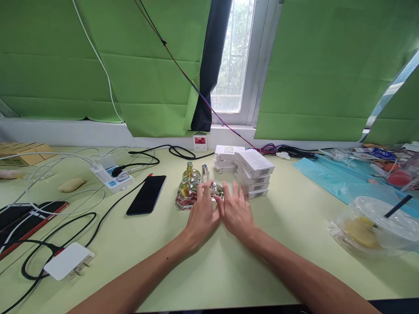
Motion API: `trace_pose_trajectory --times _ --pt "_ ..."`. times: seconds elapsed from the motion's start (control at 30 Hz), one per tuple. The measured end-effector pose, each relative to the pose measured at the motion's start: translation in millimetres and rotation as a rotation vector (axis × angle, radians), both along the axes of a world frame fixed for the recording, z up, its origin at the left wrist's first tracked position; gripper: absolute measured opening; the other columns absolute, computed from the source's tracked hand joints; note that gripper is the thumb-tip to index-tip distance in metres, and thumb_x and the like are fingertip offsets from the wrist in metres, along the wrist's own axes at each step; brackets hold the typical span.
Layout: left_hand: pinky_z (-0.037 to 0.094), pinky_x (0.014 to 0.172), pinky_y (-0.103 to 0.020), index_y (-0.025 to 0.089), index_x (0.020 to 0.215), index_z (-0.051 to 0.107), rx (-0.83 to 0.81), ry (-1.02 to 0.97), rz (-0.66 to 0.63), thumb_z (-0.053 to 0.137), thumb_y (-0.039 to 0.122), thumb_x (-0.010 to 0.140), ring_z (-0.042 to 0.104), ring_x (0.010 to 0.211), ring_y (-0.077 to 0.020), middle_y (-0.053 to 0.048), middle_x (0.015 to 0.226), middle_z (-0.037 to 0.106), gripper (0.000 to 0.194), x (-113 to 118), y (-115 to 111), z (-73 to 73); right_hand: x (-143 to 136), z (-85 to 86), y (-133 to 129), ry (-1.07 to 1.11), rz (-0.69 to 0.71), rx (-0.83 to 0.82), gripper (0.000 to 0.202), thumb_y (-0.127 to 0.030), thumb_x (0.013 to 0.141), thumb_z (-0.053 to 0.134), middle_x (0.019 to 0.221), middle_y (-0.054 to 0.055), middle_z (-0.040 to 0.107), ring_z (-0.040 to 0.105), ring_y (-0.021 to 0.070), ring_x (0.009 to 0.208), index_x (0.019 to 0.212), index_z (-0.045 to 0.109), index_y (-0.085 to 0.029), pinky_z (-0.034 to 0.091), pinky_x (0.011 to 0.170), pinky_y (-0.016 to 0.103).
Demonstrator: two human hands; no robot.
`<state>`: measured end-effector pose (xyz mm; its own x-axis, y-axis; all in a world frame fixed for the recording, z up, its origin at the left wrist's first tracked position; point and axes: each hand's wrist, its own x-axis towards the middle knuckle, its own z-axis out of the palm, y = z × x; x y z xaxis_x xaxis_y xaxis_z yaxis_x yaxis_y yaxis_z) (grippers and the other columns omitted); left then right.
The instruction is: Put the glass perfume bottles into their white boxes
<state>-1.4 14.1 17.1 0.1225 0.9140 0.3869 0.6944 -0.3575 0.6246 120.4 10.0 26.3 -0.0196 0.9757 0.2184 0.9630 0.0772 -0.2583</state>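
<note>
Glass bottles (183, 202) sit clustered on the pale yellow-green surface (203, 279), around its middle and towards its far edge. Green curtains (321, 65) hang beyond that edge. A blue plastic sheet (327, 175) lies towards the far right corner, and nearer on the right side sits a clear lidded bowl (373, 231). The left hand (202, 213) reaches from the near edge to the bottles, palm down, fingers spread and unclenched. The right hand (236, 213), just as loose, lies between them and a stack of white boxes (255, 172); fingertip contact with the glass cannot be told. Behind the stack is a lower pile of white boxes (225, 165). Left of the bottles lies a black phone (146, 195), then a power strip (113, 176). Towards the near left corner is a white charger (69, 261). A small picture box (200, 143) stands at the far edge. The bottles' gold and silver caps (185, 189) point up.
</note>
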Motion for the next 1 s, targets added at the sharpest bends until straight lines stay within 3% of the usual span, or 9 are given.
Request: trace_pose_trajectory --times 0.27,0.4,0.57,0.7,0.83,1.0 --pt "0.056 0.068 -0.035 0.023 0.142 0.036 0.012 -0.014 -0.014 0.047 0.030 0.098 0.067 0.088 -0.0194 -0.017 0.142 0.044 0.046 -0.7 2.9 -1.9 3.7 -5.3 4.8 0.128 0.075 0.007 0.052 -0.043 0.108 0.031 0.159 0.026 0.036 0.036 0.0359 0.150 0.153 0.038 -0.018 0.037 0.114 0.055" --pt "0.056 0.068 -0.034 0.023 0.141 0.036 -0.001 -0.010 -0.020 0.047 0.028 0.097 0.067 0.087 -0.0187 -0.017 0.141 0.044 0.046 -1.7 2.7 -2.0 7.6 -10.9 12.0 0.238 0.201 0.067 0.049 -0.039 0.108 0.031 0.156 0.025 0.038 0.030 0.0303 0.153 0.150 0.039 -0.015 0.039 0.116 0.047" --pt "0.056 0.074 -0.038 0.023 0.141 0.035 0.000 0.014 -0.009 0.052 0.023 0.093 0.066 0.083 -0.0177 -0.017 0.141 0.044 0.051 -2.0 2.0 -1.8 11.0 -11.4 18.3 0.303 0.207 0.155 0.041 -0.021 0.105 0.034 0.154 0.022 0.042 0.048 0.0250 0.141 0.144 0.044 -0.015 0.046 0.109 0.039" --pt "0.056 0.074 -0.039 0.024 0.143 0.032 -0.018 0.043 -0.001 0.054 0.022 0.092 0.066 0.078 -0.0170 -0.017 0.141 0.044 0.055 -1.6 1.4 -0.4 13.2 -4.8 18.7 0.211 0.103 0.072 0.056 -0.002 0.091 0.042 0.147 0.018 0.053 0.059 0.0245 0.130 0.146 0.042 -0.014 0.050 0.100 0.034" --pt "0.056 0.073 -0.039 0.023 0.143 0.032 -0.034 0.050 0.002 0.054 0.022 0.092 0.064 0.073 -0.0155 -0.017 0.142 0.044 0.056 -1.3 0.6 1.8 13.9 1.4 16.5 0.143 0.049 -0.046 0.054 -0.005 0.092 0.044 0.133 0.016 0.064 0.070 0.0257 0.108 0.145 0.044 -0.016 0.052 0.082 0.033" --pt "0.055 0.069 -0.036 0.024 0.141 0.034 -0.021 0.052 0.003 0.054 0.022 0.091 0.064 0.070 -0.0148 -0.017 0.143 0.044 0.054 -1.7 1.0 1.1 14.4 1.7 16.3 0.151 0.070 -0.060 0.052 -0.005 0.091 0.045 0.126 0.013 0.068 0.072 0.0230 0.102 0.141 0.046 -0.019 0.048 0.076 0.029"
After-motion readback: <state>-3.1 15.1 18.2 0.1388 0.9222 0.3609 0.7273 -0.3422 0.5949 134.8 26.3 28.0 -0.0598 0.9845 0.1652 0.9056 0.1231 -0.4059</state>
